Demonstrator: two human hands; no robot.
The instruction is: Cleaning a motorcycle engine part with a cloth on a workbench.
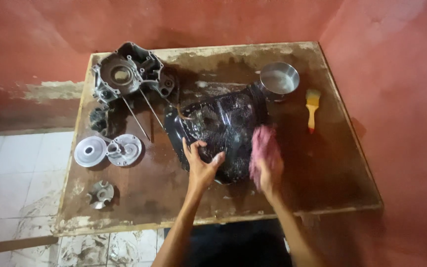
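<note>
While bracing the glossy black tank (223, 123) at mid-table, pressing down with the left hand (201, 167): wide open, splayed flat across the near left flank, gripping nothing, just pinning. Looks like a steadying hold, to stop a rounded, wet shell from skating about on the board.

Over to the right hand (269, 173) now: curled shut around a pink rag (262, 143), bunched up and laid against the tank's right side. Blurred there, so no judging how tight the grip is, but plainly closed on cloth. Sensible split of labour, by the look of it: one palm to anchor, the other to carry the rag on the surface.

Just behind the tank, touching or very nearly touching its far end, a steel bowl (279, 79) with pale liquid inside. Set within easy reach, probably on purpose. To the right of that, lying apart on the wooden table (332, 183), a yellow-handled paintbrush (313, 106), bristles pointing away.

Off to the left, well clear of the wet patch: a grey engine casing (127, 74) at the far corner, two thin rods (135, 118) slanting down from it, two round metal covers (124, 150) side by side, and a small finned part (101, 193) near the front edge. Parked out of the way, seemingly, to leave working room around the tank.
</note>
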